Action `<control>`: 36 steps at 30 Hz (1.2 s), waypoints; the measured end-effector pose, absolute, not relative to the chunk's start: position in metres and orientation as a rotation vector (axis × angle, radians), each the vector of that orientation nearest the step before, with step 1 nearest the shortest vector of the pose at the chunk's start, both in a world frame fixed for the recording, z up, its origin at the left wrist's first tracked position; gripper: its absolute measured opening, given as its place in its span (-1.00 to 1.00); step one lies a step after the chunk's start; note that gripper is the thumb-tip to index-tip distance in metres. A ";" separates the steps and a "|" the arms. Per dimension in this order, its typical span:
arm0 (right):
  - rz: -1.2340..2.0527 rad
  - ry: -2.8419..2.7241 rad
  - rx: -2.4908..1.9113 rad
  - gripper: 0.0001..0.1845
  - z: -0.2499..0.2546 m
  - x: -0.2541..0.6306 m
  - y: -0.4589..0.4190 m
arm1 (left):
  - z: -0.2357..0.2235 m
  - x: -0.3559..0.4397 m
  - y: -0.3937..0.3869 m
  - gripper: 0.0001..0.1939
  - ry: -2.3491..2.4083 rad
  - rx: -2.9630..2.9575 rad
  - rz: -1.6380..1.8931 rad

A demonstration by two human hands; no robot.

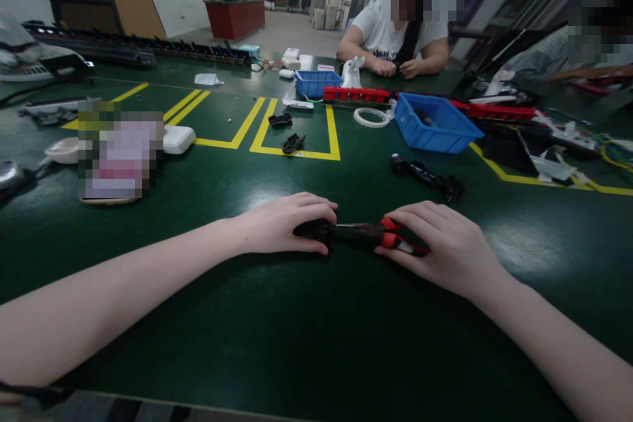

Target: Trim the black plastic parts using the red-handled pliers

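My left hand (284,223) is closed around a small black part (316,229), most of it hidden under the fingers. Facing it, my right hand (438,241) grips a pair of pliers with red handles (393,237). Their dark jaws point left and reach the black part; whether they bite on it I cannot tell. Beyond my right hand a long black jointed piece (428,177) lies on the green table (316,330). Two small black parts, one farther back (280,120) and one nearer (293,143), rest inside a yellow-taped outline.
A blue bin (435,135) holding dark parts stands at the right, with a white tape roll (370,117) beside it. Farther back is another blue bin (318,82). To the left, a propped phone (121,161) leans by a white case (179,140). A co-worker (395,33) sits opposite.
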State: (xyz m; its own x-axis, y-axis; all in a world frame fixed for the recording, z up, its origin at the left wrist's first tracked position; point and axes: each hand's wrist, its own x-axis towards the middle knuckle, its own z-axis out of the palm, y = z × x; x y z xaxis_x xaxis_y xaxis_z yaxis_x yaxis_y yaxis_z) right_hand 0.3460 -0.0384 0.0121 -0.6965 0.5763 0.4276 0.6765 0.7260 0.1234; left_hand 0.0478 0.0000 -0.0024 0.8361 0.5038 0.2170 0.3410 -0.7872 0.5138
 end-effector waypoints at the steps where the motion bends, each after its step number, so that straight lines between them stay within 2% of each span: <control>1: -0.348 -2.577 -0.983 -0.64 0.012 0.346 -0.038 | -0.002 0.047 0.000 -0.65 0.620 2.546 0.477; 9: -0.244 -2.594 -1.018 -0.62 0.011 0.345 -0.037 | -0.001 0.047 -0.001 -0.59 0.598 2.553 0.459; 31: -0.171 -2.551 -1.017 -0.64 0.008 0.339 -0.040 | -0.003 0.047 0.001 -0.65 0.603 2.535 0.466; 36: -0.255 -2.570 -0.985 -0.66 0.009 0.339 -0.040 | -0.002 0.049 0.000 -0.51 0.633 2.516 0.473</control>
